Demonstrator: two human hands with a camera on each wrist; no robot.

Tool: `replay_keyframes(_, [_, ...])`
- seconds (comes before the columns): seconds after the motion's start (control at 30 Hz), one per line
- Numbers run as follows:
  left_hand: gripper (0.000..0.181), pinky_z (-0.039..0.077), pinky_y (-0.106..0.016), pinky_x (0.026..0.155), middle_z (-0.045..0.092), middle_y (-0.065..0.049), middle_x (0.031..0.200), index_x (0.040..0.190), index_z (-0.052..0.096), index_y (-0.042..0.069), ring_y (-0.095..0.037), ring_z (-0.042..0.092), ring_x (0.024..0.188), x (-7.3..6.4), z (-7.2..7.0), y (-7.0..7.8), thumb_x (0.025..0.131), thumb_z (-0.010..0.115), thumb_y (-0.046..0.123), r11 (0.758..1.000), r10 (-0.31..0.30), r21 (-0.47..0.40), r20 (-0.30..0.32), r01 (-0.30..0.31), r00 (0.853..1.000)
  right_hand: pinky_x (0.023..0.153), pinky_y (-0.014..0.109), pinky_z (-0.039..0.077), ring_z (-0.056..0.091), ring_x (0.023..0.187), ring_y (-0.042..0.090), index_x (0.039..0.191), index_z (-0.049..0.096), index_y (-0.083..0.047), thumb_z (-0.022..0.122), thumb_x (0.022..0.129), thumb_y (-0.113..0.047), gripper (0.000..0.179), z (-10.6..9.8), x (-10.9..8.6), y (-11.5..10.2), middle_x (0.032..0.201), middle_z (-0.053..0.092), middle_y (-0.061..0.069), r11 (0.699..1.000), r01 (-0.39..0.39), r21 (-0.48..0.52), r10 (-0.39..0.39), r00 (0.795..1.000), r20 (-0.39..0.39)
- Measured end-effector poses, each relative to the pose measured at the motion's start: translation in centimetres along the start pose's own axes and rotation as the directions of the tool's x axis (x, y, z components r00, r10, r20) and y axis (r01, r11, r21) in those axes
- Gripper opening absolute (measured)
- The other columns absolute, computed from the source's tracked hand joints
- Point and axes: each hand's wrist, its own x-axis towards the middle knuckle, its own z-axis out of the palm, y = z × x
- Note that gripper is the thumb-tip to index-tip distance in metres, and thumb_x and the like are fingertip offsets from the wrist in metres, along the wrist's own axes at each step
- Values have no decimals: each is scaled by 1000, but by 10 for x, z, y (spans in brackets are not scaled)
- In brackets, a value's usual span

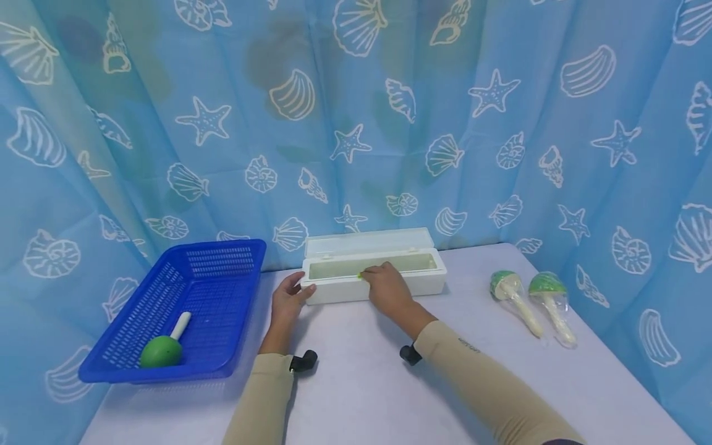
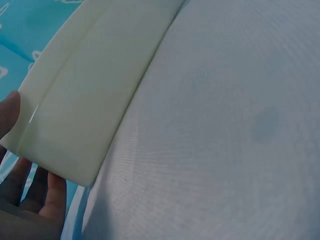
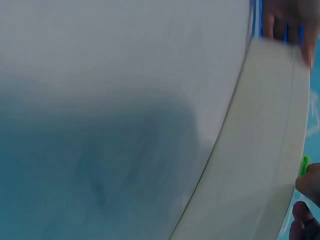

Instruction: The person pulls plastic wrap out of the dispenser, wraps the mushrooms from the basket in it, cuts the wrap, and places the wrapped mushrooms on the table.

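Note:
A long white box (image 1: 339, 292) stands at the back of the table, its hinged lid (image 1: 369, 242) raised against the curtain. My left hand (image 1: 287, 303) grips the box's left end, thumb at the front and fingers round the side. In the left wrist view, the thumb (image 2: 9, 114) lies by the top edge and the other fingers are at the end wall. Over the front rim, my right hand (image 1: 387, 289) pinches a small bright green thing (image 1: 360, 275). Most of that green piece (image 3: 304, 165) is hidden by the fingers, and I cannot tell what it is.
To the left, a blue plastic basket (image 1: 167, 375) holds a green round-headed, white-handled object (image 1: 161, 352) like a maraca. Two similar objects in clear wrap, one nearer (image 1: 555, 309) and one beside it (image 1: 517, 303), lie on the right. A blue shell-print curtain (image 1: 334, 93) hangs behind the table.

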Motion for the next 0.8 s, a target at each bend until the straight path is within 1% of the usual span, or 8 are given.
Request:
replay_keyframes(0.1, [51,43,-46,99,54,-17,136,129,59,3,-35,48,127,0,3,-3,81,78,5,1000,13,-17,-6,-13,1000,88,33,46,57,104,24,126,65,-13,62,86,-3,41,2,10,-31,128,62,1,995,73,-67,-68,995,68])
replay_keyframes(0.23, [50,44,-47,98,54,-18,135,128,59,2,-35,49,126,-1,7,-3,81,77,2,999,51,-12,-8,-51,999,84,34,46,55,107,23,133,59,-15,68,87,-16,48,5,24,-66,136,57,-1,985,122,-122,-102,982,157])
replay_keyframes(0.37, [48,43,-47,99,55,-17,135,127,60,1,-36,48,126,-1,10,-2,82,73,-3,996,85,11,1,-85,996,81,33,44,53,108,22,136,57,-16,67,89,-22,48,8,33,-89,140,54,-2,983,121,-139,-90,974,208])
replay_keyframes(0.5, [47,41,-48,101,54,-13,137,129,60,5,-35,46,128,-1,10,-3,83,67,-4,996,85,39,9,-85,996,84,34,45,52,110,23,138,54,-15,66,92,-29,50,9,36,-101,141,52,1,986,99,-137,-66,971,230])
replay_keyframes(0.57, [47,41,-48,101,53,-13,139,130,59,5,-35,45,129,-2,9,-4,84,66,-4,996,82,43,17,-82,997,88,35,45,52,113,24,140,52,-13,65,92,-28,52,11,34,-103,143,50,4,990,93,-105,-66,971,231])
replay_keyframes(0.67, [46,41,-48,101,52,-14,139,129,59,5,-35,46,129,-1,6,-5,84,67,-2,995,81,58,14,-82,997,99,35,42,49,123,28,145,46,-14,60,93,-18,53,15,25,-98,150,41,8,994,106,9,-105,964,245])
replay_keyframes(0.73, [46,42,-48,99,53,-15,138,129,60,4,-36,47,127,-1,3,-5,84,71,1,994,85,69,8,-85,996,105,35,38,45,130,30,149,40,-17,56,95,-12,57,18,15,-91,155,32,10,987,128,101,-150,956,253])
replay_keyframes(0.8, [47,43,-49,98,53,-17,137,128,59,3,-37,48,126,-1,0,-3,83,74,4,993,88,85,4,-88,996,108,36,34,40,135,30,151,36,-18,53,96,-10,58,21,4,-81,158,24,9,974,151,171,-192,947,256])
